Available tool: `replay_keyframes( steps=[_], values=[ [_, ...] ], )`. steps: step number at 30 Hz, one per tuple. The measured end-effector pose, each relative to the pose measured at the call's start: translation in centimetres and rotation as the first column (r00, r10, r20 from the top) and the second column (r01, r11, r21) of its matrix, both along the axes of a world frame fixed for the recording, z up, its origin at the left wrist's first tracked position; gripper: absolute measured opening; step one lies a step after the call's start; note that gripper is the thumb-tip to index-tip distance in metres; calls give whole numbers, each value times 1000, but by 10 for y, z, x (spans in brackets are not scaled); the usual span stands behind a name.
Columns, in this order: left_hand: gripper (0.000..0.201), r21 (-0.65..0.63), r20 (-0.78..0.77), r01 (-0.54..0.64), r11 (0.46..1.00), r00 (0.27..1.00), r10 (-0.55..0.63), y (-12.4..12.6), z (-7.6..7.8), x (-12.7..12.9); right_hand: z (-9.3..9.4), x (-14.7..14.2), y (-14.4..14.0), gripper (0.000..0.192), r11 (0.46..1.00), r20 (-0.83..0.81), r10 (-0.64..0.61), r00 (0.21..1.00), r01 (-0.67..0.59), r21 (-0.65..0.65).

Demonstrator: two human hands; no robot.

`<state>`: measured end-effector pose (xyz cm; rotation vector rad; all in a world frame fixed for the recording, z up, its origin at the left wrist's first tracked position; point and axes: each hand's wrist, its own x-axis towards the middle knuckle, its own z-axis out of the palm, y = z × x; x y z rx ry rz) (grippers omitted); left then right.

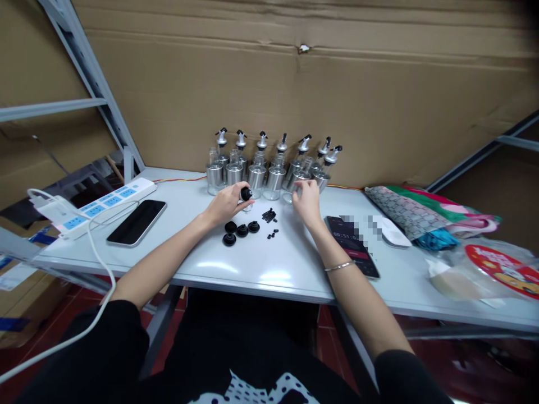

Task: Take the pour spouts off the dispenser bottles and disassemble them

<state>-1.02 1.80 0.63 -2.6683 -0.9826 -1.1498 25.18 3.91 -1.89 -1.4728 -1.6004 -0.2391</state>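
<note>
both hands rest on the tabletop. left hand pinches a black cap at its fingertips; right hand, fingers curled, touches a bottle. three more caps lie just below the left hand.

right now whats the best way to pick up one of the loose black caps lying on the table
Take a black cap by its round rim, coming straight down from above. It lies flat on the white table with others close beside it, so a fingertip grip across the rim clears them. The left hand, already holding one cap, is nearest.
</note>
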Motion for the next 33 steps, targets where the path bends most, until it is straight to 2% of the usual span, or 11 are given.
replay_keyframes(
  steps=[4,6,8,11,15,17,19,22,26,29,33],
  values=[
    [35,-33,-5,-6,999,1000,6,-1,1,0,7,0,-4,34,987,31,13,999,-7,-161],
    [34,-48,-5,-10,999,1000,10,-1,2,0,14,-3,-11,29,958,65,30,997,-10,-287],
    [34,-61,-7,-18,998,1000,18,-1,3,0,23,-7,-19,21,893,127,66,990,-2,-451],
    [34,-81,-16,-31,996,999,29,-2,3,0,37,-15,-31,15,761,220,187,957,0,-648],
    [33,-101,-29,-30,994,999,27,-2,4,1,49,-24,-42,21,593,178,328,928,-56,-804],
    [33,-105,-35,-29,994,999,25,-2,4,1,52,-28,-46,21,545,139,363,921,-89,-833],
    [33,-107,-40,-30,994,999,26,-2,4,2,53,-32,-49,17,542,138,377,916,-98,-834],
    [33,-110,-43,-32,993,999,27,-2,4,2,53,-35,-51,9,569,167,379,910,-87,-818],
    [31,-101,-40,-26,995,999,22,-2,4,2,55,-32,-52,14,572,132,354,926,-102,-814],
    [31,-82,-38,-13,997,999,10,-2,5,2,58,-28,-53,15,563,37,337,941,-170,-809],
    [30,-68,-40,-4,998,999,1,-2,4,1,60,-27,-55,21,534,-21,450,893,-288,-795]
  ],
)
